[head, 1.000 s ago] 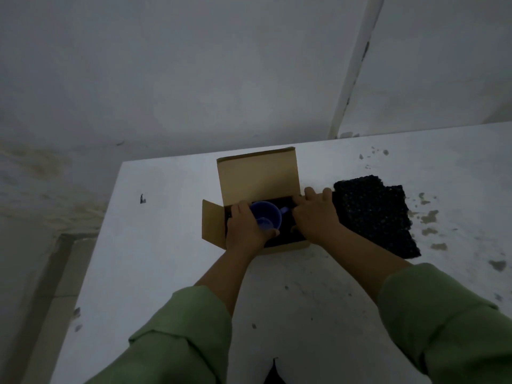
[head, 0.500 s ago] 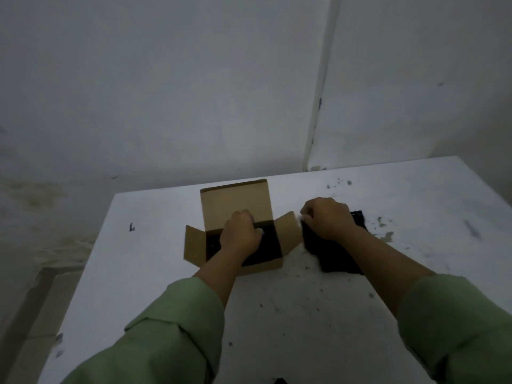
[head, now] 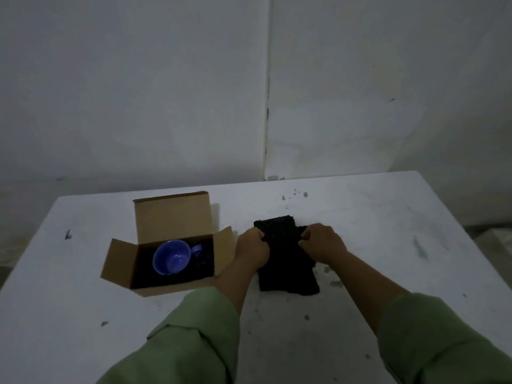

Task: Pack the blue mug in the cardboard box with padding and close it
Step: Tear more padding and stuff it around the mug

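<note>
Black padding sheet (head: pixel 286 268) is clenched by left hand (head: pixel 250 252) and right hand (head: pixel 322 245); cardboard box (head: pixel 171 217) shows no writing.

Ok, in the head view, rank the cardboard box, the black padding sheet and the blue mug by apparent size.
1. cardboard box, flaps open
2. black padding sheet, gripped by the left hand and right hand, which hide part of it
3. blue mug, inside the box

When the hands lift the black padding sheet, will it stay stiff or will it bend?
The black padding sheet probably bends: it already bunches where the left hand and right hand pinch its far edge. It seems light, being thin. Its rough, pebbled surface should grip well.
</note>
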